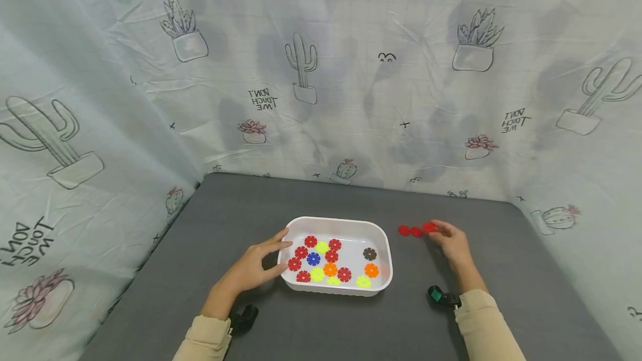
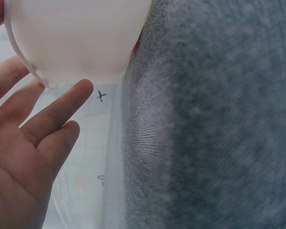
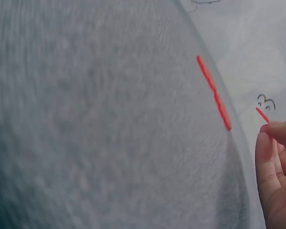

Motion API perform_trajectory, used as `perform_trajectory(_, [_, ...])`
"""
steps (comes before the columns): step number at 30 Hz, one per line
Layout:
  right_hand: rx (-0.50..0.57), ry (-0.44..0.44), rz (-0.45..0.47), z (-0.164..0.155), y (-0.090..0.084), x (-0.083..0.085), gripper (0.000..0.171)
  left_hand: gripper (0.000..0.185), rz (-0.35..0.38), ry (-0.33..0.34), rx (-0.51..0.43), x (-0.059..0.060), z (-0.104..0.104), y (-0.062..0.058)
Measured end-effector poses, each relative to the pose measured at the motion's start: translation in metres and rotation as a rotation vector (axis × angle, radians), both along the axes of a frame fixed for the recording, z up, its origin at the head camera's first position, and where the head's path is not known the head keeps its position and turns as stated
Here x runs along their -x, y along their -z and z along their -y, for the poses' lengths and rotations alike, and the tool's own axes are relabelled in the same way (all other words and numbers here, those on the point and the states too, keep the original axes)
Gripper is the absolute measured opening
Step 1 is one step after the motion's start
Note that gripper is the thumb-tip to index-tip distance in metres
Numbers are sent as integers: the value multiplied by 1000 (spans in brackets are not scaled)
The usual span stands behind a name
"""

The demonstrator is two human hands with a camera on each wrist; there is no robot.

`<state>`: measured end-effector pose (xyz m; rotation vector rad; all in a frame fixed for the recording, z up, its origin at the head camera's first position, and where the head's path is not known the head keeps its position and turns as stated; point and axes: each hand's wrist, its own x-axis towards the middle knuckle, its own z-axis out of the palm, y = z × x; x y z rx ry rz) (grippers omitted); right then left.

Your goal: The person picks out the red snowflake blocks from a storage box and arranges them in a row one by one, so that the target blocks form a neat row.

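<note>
A white plastic tub (image 1: 336, 288) stands on the table, several snowflake discs spread over its floor: red, yellow-green, orange, one blue (image 1: 313, 259) and one brown (image 1: 369, 253). My left hand (image 1: 256, 263) rests at the tub's left side, thumb and fingers spread along the rim; the left wrist view shows the fingers fairly straight beside the outer wall. To the right of the tub, my right hand (image 1: 453, 244) pinches a red snowflake disc (image 3: 262, 114) between thumb and finger, held above the table. Two more red snowflake discs (image 3: 213, 90) lie just left of it.
The grey table (image 1: 351, 327) meets a white cloth printed with cacti (image 1: 301, 60) at its back and left edges. Black wrist devices (image 1: 244, 319) sit below both sleeves.
</note>
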<state>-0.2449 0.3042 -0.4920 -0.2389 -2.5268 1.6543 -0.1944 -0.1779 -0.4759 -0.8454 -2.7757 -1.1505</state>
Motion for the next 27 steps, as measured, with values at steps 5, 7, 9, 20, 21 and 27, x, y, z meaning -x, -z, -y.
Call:
perform_trajectory(5, [-59,13,79,-4,6,3,43,49,8,-4,0,-1,1,0])
perform_trajectory(7, [-76,15,90,-5,8,3,43,49,3,-2,0,-1,1,0])
perform_trajectory(9, [-92,18,90,-6,9,3,42,49,0,-3,2,-1,1,-1])
perform_trajectory(20, [-154,-14,70,-7,12,6,42,49,36,-13,0,-1,0,0])
perform_trajectory(21, [-165,-17,71,-7,12,6,42,50,40,-16,3,-2,0,0])
perform_trajectory(27, [-220,-9,71,-6,12,7,43,49,38,-14,4,-2,0,0])
